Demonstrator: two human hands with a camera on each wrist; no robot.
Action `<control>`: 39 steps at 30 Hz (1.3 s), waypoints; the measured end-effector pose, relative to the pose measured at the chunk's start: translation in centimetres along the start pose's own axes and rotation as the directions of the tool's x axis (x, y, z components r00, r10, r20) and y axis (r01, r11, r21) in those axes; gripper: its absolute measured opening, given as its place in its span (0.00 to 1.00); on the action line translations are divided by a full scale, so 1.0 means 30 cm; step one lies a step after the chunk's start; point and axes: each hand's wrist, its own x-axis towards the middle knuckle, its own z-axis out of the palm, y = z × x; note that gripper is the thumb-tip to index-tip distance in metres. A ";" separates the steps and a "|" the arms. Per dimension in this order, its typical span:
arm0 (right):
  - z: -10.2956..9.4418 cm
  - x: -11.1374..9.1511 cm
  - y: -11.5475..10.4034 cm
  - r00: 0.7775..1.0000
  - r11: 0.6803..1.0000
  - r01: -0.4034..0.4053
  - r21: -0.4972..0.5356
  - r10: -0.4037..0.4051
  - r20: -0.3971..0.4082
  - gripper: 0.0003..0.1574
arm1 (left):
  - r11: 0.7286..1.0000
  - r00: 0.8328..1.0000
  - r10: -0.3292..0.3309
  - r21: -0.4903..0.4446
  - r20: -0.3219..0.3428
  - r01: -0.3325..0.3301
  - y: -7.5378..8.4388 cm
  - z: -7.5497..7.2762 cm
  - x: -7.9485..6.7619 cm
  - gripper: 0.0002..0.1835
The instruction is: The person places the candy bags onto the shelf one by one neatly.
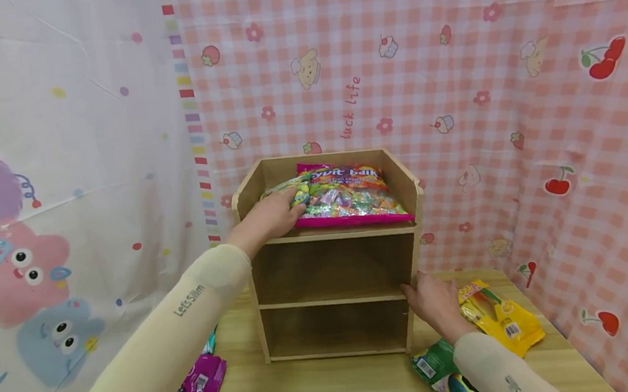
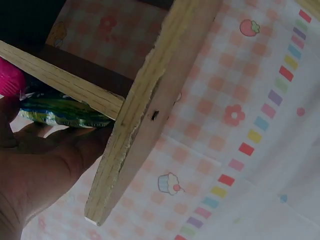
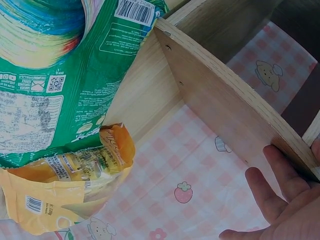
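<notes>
Left hand partly hides green packet; purple bag cut off.

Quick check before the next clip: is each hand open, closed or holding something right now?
Left hand: open, resting on the green packet up top.
Right hand: holding the wooden unit's side panel.

Purple bag is on tbl L, green bag nr yellow bag R, w/ pink cloth behind, white cloth L.
</notes>
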 end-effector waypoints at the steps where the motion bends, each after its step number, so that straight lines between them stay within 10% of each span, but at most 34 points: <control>1: 0.001 0.000 0.000 1.000 1.000 0.003 0.001 -0.003 0.000 0.20 | 1.000 1.000 0.002 0.006 0.003 -0.002 -0.003 0.003 -0.004 0.33; 12: 0.001 -0.002 0.000 1.000 1.000 -0.006 0.016 0.006 0.004 0.21 | 0.997 0.996 0.077 0.022 0.040 -0.078 -0.028 -0.006 -0.032 0.31; 30: -0.001 0.001 -0.002 1.000 1.000 0.005 0.012 -0.005 0.003 0.22 | 0.960 0.969 0.178 0.248 -0.173 -0.132 -0.053 0.040 -0.065 0.28; 39: -0.001 -0.001 0.000 1.000 1.000 0.013 0.005 -0.013 -0.008 0.21 | 0.947 0.967 0.203 0.282 -0.156 -0.154 -0.048 0.043 -0.070 0.30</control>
